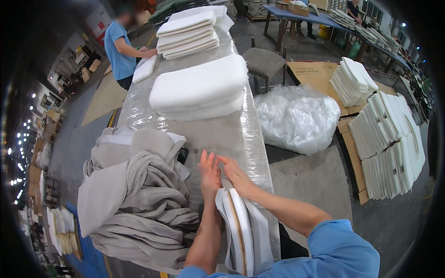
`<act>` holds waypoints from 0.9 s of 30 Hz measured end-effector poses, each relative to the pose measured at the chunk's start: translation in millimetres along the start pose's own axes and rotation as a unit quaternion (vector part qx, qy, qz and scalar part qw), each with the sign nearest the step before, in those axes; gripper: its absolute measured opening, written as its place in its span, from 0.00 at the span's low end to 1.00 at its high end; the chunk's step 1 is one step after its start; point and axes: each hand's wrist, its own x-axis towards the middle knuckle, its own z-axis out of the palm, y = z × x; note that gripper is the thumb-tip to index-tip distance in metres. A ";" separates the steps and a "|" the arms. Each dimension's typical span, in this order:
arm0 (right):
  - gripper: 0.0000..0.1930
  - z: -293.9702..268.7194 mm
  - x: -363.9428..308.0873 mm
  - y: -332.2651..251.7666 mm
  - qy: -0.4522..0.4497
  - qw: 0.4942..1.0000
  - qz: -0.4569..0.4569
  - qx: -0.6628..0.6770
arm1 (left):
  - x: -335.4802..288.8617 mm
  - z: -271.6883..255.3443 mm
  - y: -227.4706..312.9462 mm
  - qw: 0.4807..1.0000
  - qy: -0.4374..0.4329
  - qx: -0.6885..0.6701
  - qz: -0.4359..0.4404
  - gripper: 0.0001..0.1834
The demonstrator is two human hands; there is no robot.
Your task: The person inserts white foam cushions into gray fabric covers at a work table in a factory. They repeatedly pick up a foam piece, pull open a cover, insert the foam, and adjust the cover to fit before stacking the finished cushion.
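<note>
Nearby, grey fabric (143,199) heaped left, white batting (199,88) ahead — 2 hands (210,176) (237,178) unclenched, flanking pad (238,231)

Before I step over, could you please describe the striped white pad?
On the long table, find the grey fabric pile. Right of it, beside the left forearm, is the white pad; a brown lengthwise stripe sets it apart from the plain white padding farther up.

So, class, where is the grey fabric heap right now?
In the head view, the grey fabric heap lies at the near left of the table, just left of the person's left hand and nearer the camera than the thick white padding.
</note>
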 end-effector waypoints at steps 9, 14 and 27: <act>0.15 -8.0 -47.1 -46.2 -0.018 1.000 -0.006 0.024 | -104.7 32.9 24.1 0.976 0.085 0.198 -0.016 0.26; 0.08 6.3 -63.0 -39.9 0.077 0.995 -0.068 -0.019 | -117.6 43.3 23.7 0.965 0.104 0.237 0.027 0.23; 0.23 -31.2 -18.7 -10.8 0.011 0.988 0.081 -0.131 | -388.9 -59.2 13.3 0.956 0.162 0.027 -0.244 0.38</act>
